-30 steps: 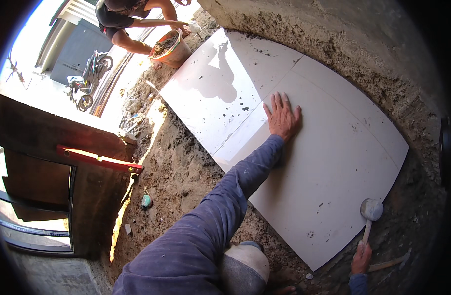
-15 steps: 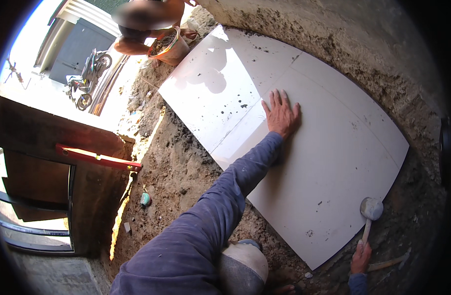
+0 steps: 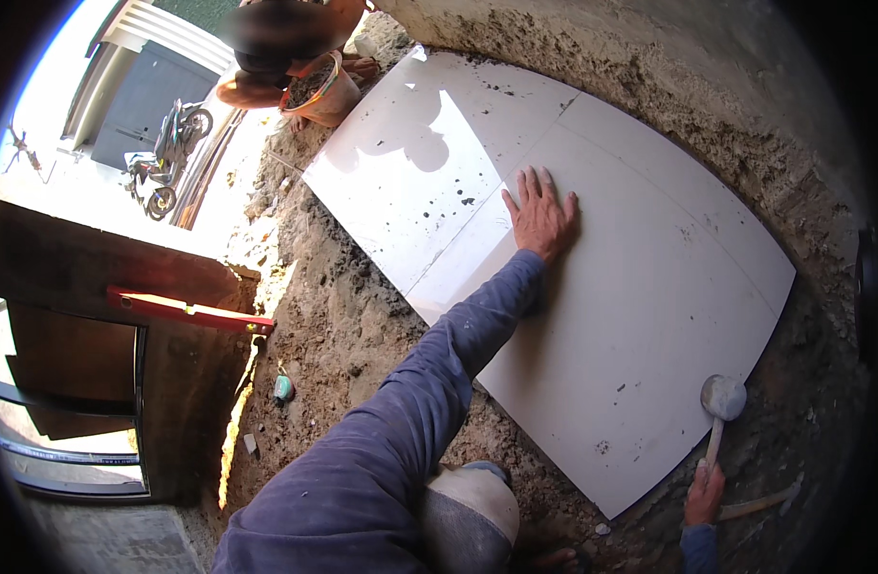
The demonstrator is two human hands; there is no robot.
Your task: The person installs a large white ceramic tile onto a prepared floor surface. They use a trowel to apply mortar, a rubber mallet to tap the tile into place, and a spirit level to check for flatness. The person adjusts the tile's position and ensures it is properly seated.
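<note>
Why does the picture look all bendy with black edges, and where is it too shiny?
In the head view, the fisheye lens curves the white tiles and leaves a black rim; also in the head view, sunlight glares on the tiles' upper-left part, and ground near the motorbike looks washed out.

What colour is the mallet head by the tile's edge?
Light grey; the mallet head shows in the head view.

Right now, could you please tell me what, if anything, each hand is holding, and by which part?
The right hand holds the mallet by its handle; the left hand holds nothing, resting spread on the pale tile.
</note>
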